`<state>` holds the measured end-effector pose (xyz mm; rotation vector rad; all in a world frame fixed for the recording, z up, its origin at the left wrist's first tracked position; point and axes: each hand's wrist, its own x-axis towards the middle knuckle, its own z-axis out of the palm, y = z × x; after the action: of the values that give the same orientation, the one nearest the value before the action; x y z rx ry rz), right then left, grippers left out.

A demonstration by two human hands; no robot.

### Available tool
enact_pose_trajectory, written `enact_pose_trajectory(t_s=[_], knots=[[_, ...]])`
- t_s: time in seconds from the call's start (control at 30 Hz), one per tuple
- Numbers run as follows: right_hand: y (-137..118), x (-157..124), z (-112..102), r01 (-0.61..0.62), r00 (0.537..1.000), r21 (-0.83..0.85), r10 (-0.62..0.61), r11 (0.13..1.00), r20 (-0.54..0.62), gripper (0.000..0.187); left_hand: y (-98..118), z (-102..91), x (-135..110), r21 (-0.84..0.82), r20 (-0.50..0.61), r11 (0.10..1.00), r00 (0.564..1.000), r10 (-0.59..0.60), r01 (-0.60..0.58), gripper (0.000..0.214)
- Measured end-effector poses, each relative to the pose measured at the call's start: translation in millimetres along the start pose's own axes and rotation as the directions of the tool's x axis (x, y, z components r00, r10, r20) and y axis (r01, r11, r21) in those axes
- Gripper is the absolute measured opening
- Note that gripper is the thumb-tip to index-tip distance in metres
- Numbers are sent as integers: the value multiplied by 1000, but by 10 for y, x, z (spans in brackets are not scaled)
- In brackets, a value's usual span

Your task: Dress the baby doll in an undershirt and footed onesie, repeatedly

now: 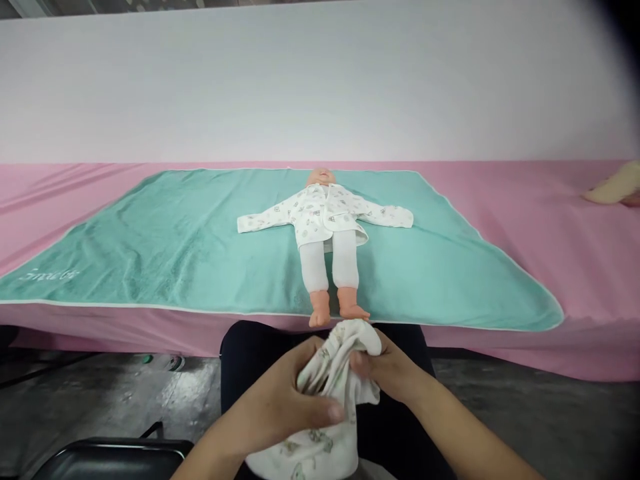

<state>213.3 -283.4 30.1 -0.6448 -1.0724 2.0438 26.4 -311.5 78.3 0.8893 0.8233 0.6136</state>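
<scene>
The doll (345,213) lies on the blanket (165,247) (feet (320,309) at the near edge), wall (300,87) behind, cloth (320,447) in front.

Pink-covered table (540,233) with a teal blanket (200,247) beneath a clothed doll (327,217).

Bunched white printed cloth (327,447) hides most fingers of the right hand (393,367). The near edge cuts off a glossy black chair (113,460) at left; the right edge, a pale rounded object (617,185). White looping lettering (49,275) at left is blurred.

The left hand (284,399) and right hand (393,365) grip a bunched, white printed cloth (327,443). Beyond them, a dressed doll (315,217) lies on a green blanket (155,247).
</scene>
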Motion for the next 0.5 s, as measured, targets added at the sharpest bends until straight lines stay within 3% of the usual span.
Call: enact_pose_trajectory(t_s=[0.07,0.17,0.23,0.27,0.33,0.37,0.4,0.43,0.5], knots=[[61,5,-43,32,996,71,-25,997,-90,34,9,2,3,58,3,998,1000,-20,20,34],[210,-11,-17,-10,997,114,19,993,-77,46,54,37,35,-34,-159,997,985,68,-74,26],[306,-18,42,-101,991,62,95,993,96,57,73,62,69,-110,-300,983,948,109,-148,22],[336,-17,70,-146,965,13,139,989,223,64,72,70,84,-149,-337,977,936,96,-154,21],[329,-14,99,-197,861,-109,225,974,456,74,55,70,99,-220,-328,970,944,29,-107,23],[292,-15,93,-194,830,-146,241,970,503,77,43,60,96,-234,-297,969,955,3,-76,25],[236,-20,73,-176,836,-153,229,972,498,78,34,44,84,-223,-255,973,967,-5,-54,28],[171,-28,41,-143,878,-133,188,981,441,77,29,22,66,-186,-194,982,981,1,-38,31],[51,-50,-36,-58,970,-53,69,997,233,71,39,-27,20,-39,-27,999,1000,-12,10,36]])
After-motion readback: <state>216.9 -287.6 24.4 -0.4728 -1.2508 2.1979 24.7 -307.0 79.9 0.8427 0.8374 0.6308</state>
